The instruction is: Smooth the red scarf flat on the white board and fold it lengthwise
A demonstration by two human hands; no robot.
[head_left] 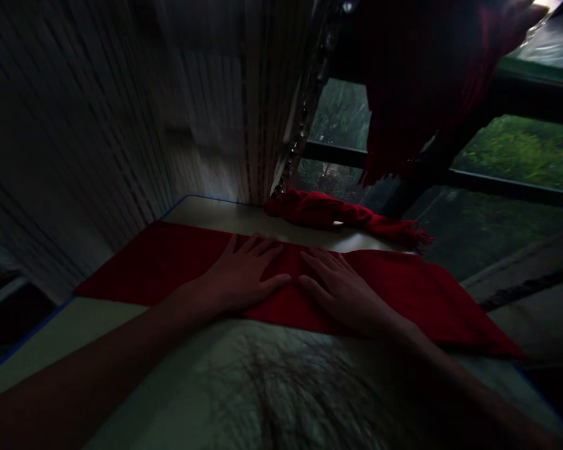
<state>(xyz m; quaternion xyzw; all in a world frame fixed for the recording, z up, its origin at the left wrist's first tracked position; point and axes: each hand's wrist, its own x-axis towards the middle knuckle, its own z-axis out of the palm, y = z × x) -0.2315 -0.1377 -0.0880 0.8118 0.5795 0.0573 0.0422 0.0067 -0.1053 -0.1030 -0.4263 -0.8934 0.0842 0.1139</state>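
Note:
A long red cloth, likely a scarf, lies flat across the pale tabletop, its right end reaching the table's right edge. My left hand rests palm down on its middle, fingers spread. Close beside it, my right hand is also laid flat on the cloth with the fingers stretched out. The two thumbs point toward each other with a small gap between them. Behind the cloth, a bunched red scarf with a fringed end lies along the table's far edge.
Another red fringed cloth hangs in front of the window at the upper right. A pale striped curtain or wall rises at the back left. Dark strands of hair cross the near foreground. The light is dim.

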